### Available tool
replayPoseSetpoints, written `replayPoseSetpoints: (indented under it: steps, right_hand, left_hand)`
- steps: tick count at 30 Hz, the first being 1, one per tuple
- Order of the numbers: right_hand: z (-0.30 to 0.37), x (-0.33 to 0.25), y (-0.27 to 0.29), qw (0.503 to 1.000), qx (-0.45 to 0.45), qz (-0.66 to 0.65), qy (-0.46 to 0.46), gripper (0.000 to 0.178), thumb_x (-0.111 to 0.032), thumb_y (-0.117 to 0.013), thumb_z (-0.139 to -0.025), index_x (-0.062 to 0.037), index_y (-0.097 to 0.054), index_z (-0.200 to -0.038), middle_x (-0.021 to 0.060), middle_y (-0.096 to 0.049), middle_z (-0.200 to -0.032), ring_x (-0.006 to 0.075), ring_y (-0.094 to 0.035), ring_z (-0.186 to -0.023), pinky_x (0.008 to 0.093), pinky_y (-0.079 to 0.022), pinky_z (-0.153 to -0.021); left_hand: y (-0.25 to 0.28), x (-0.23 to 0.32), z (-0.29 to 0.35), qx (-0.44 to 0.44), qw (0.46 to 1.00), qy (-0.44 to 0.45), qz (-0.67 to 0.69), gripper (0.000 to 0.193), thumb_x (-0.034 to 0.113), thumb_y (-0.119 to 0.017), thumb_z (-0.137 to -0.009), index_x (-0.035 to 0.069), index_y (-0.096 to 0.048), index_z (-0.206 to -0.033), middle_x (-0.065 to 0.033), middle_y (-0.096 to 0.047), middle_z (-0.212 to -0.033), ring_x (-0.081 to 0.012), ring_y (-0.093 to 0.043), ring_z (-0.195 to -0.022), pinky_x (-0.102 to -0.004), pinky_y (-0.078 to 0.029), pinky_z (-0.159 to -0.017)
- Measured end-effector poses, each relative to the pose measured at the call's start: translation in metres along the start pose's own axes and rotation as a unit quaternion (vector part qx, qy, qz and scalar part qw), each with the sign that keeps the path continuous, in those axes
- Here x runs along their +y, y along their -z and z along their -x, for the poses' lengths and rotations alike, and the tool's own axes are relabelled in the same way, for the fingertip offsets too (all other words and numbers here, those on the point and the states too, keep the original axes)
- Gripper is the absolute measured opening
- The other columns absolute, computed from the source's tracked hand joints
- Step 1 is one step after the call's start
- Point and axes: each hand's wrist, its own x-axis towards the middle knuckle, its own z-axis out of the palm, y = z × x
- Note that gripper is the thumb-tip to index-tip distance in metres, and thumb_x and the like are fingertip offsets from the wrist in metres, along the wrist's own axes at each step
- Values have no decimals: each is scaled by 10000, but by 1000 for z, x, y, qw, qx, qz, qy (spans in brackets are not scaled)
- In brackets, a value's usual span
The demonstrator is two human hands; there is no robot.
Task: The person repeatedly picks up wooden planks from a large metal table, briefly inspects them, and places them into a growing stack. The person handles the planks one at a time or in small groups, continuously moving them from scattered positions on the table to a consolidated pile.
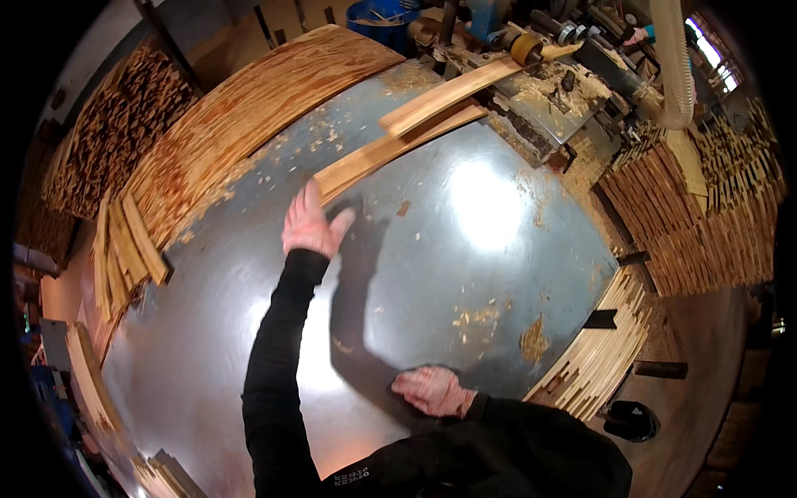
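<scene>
At the far left, a tall pile of brown wooden sticks [120, 129] stands beyond a few loose pale wooden slats [124, 241], and a broad, strongly grained brown wooden sheet [249, 108] lies along the far left edge of the smooth grey metal table [415, 274].

Next comes the left hand [311, 220], fingers stretched forward and thumb spread wide to the right. Its fingertips are at the near left end of a long, flat, pale wooden board [365, 163]; whether they press on it or stop just beside it I cannot tell, but the hand is not closed around it. The board's long axis runs from these fingers away and to the right, slanting across the table.

The right hand [433, 390] is well apart from the board, which lies ahead of it, so the left is clearly nearer. Its fingers point left, close together and slightly bent, with nothing visible in them.

Farther right, a second pale wooden board [452, 93] lies beside the first, its far end at a yellow roller [525, 50]. A bundle of thin pale strips [594, 357] lines the table's right edge.
</scene>
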Motion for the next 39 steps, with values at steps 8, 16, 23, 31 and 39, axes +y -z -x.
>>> replayPoseSetpoints:
  steps: [8,16,23,31,39]
  right_hand:
    - [22,44,-31,969,-223,-100,-41,598,-345,-577,-896,-73,-436,-1410,106,-458,-1461,260,-437,-1348,414,-394,-1077]
    - [5,31,7,964,-235,-119,-32,512,-303,-512,-901,-162,-502,-1393,44,-469,-1455,241,-479,-1302,378,-387,-1094]
    - [10,37,0,993,35,-94,69,353,-249,-597,-814,-170,-642,-1155,24,-650,-1150,240,-643,-1000,362,-536,-807]
    - [-63,82,83,934,180,-276,-139,186,-188,-580,-944,-56,-612,-1071,24,-631,-974,139,-584,-899,297,-497,-799]
    - [-280,286,224,907,373,7,-193,220,-218,-576,-908,-55,-617,-1049,79,-639,-937,219,-611,-874,343,-498,-775]
  left_hand:
    - [-95,129,-164,-169,966,3,-194,1189,649,-754,-639,75,-187,-1513,-255,-318,-1504,-418,-323,-1387,-582,-233,-1106]
    - [-74,30,-136,-284,933,75,-207,1083,368,-794,-713,192,-114,-1539,-197,-525,-1325,-355,-562,-1193,-458,-485,-973]
    - [-11,-12,36,-315,904,168,-236,935,354,-741,-737,153,-212,-1481,-203,-557,-1248,-380,-581,-1142,-487,-493,-934]
    - [75,-18,272,-289,865,393,-116,948,303,-743,-714,119,-235,-1494,-210,-520,-1303,-366,-549,-1181,-471,-490,-947]
    - [45,1,388,-38,640,435,633,514,145,-521,-925,-33,-412,-1395,-192,-601,-1194,-272,-635,-987,-398,-549,-842]
